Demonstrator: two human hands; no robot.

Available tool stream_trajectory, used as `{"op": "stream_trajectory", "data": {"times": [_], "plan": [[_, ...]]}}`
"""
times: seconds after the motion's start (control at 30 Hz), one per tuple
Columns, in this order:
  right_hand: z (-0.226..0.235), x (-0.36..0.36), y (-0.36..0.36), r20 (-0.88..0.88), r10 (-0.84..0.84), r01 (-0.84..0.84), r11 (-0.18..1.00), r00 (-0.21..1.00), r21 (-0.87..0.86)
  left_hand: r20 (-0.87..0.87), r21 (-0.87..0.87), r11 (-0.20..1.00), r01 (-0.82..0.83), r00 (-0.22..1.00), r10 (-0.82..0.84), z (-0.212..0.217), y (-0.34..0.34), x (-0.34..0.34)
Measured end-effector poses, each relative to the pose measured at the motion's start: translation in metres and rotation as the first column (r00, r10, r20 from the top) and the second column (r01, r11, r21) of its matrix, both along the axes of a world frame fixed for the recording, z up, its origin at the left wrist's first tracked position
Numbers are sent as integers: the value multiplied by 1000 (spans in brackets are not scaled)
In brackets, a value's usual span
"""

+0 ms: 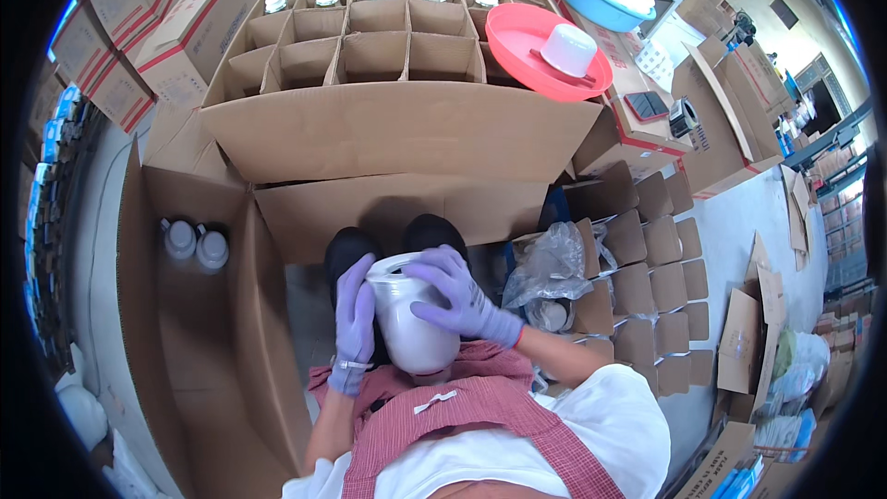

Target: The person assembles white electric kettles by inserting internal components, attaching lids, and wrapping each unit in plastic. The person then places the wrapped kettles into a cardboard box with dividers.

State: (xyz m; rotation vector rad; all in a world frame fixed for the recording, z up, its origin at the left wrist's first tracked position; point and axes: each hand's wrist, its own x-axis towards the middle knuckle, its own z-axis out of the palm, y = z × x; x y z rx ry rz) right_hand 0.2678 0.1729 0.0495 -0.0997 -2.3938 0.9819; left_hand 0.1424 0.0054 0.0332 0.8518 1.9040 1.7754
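Between my two gloved hands is a glossy white jug-like vessel [418,328] with a rounded body and a collar at its top. It rests tilted over my lap, against the red checked apron [508,416]. My left hand [354,314], in a lilac glove, is pressed along the vessel's left side near the collar. My right hand [453,291], gloved alike, wraps over its upper right side with the fingers curved onto the body. The vessel's underside is hidden from this view.
Ahead stands a divided carton [397,129] with several white-capped bottles in its far cells. A red basin [517,46] with a white cup sits on its right corner. On the left, a deep carton [189,342] holds two whitish cups. Cardboard dividers [633,291] and clear plastic [550,268] lie right.
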Motion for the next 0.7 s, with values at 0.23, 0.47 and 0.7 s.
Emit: {"op": "stream_trajectory", "data": {"times": [0.23, 0.47, 0.7], "plan": [[0, -15, -31, -72, -53, 53, 999, 996, -4, 413, 231, 915, 331, 818, -401, -35, 45, -57], [-19, 28, 44, 72, 15, -1, 983, 997, -185, 473, 828, 560, -25, 568, -674, -48, 0, -54], [-22, -13, 1, 92, 112, -26, 765, 989, -643, 326, 63, 964, 260, 907, -266, -36, 16, -22]]}}
